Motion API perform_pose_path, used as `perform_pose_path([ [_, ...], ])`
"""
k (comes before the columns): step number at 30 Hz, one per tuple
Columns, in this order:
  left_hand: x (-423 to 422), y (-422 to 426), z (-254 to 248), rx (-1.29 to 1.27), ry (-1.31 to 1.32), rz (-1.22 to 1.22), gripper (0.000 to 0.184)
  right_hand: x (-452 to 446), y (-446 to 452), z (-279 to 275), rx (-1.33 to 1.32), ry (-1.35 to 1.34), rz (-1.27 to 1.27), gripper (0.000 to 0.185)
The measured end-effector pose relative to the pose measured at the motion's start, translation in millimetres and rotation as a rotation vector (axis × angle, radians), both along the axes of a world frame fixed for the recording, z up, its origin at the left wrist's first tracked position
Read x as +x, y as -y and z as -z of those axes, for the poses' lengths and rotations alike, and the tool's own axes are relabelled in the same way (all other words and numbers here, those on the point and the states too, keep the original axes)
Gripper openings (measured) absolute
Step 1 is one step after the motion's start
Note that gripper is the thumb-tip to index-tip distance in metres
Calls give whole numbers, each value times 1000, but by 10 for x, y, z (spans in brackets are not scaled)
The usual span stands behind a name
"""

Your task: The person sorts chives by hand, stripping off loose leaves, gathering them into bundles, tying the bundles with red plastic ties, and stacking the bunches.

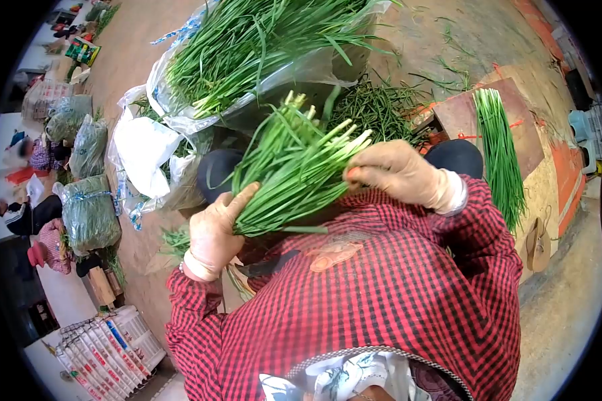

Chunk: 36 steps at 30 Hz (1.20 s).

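Note:
A thick bunch of green chives (294, 167) with pale stem ends lies across the front of my body. My left hand (217, 230), in a thin pale glove, is wrapped round its leafy lower-left side, thumb on top. At the stem side, my gloved right hand (408, 174) has its fingers curled together close to the bunch. A small orange-red spot shows at its fingertips, and what they pinch, if anything, is hidden. Beyond, a large heap of loose chives (261, 47) fills an opened clear plastic bag (321, 70).
A neat bundle of chives (498, 154) rests on a brown board (522, 117) at right. Discarded leaves (381, 103) lie in a dark pile ahead. A white plastic bag (140, 150), wrapped bales (90, 214) and white crates (110, 354) are at left, with other people (50, 244) beyond.

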State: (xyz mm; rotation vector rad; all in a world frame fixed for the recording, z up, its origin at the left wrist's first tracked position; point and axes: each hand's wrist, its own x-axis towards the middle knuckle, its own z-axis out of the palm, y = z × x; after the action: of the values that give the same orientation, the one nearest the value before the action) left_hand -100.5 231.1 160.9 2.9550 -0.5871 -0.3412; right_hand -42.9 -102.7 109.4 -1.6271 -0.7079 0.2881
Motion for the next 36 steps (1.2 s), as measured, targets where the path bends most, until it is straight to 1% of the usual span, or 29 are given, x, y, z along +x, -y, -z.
perform_pose_path([
  [1,8,-5,-34,61,-13,-12,91,28,119,14,-36,-152,35,15],
  [2,5,-20,-26,57,-15,-12,91,65,246,31,-71,-306,69,16],
  [4,-11,-46,-15,81,77,-22,91,220,548,231,-392,-310,288,26],
  [6,-14,-51,-6,100,84,-20,89,337,709,299,-910,240,416,39],
  [7,-14,-47,10,110,107,13,89,399,682,318,-839,417,481,51],
  [8,-5,-34,24,118,133,47,88,399,631,317,-843,415,484,51],
  [10,16,35,41,115,135,91,87,400,236,58,-584,437,415,57],
  [12,28,108,55,113,142,134,85,439,-104,-99,-829,389,147,64],
  [14,31,154,76,160,142,148,85,485,-379,-60,-892,130,-123,66],
  [15,31,153,77,141,146,154,85,469,-430,127,-726,85,-104,60],
  [16,24,139,83,141,143,150,85,433,-493,264,-551,127,-36,52],
  [18,4,87,112,126,143,143,85,380,-504,346,-506,96,-48,43],
  [19,-5,60,127,127,136,141,85,349,-496,340,-505,90,-52,43],
  [21,-2,26,171,104,99,170,84,280,-417,328,-356,52,-98,39],
  [22,-1,13,213,98,94,172,84,234,-369,338,-406,90,-119,37],
  [25,8,-14,314,60,87,302,80,138,-218,228,-537,98,-276,39],
  [26,6,-12,333,56,73,306,80,103,-165,214,-513,96,-298,40],
  [29,6,10,406,-40,94,378,79,68,-47,145,-558,42,-277,39],
  [32,12,41,340,-39,82,336,83,92,70,203,-446,-51,-208,39],
  [33,22,-3,344,-16,107,356,80,122,129,118,-473,-144,-222,40],
  [34,16,-52,350,-15,107,355,80,127,222,181,-434,-157,-234,32],
  [36,-15,-155,379,-88,70,268,91,155,427,84,-551,-255,-228,33],
])
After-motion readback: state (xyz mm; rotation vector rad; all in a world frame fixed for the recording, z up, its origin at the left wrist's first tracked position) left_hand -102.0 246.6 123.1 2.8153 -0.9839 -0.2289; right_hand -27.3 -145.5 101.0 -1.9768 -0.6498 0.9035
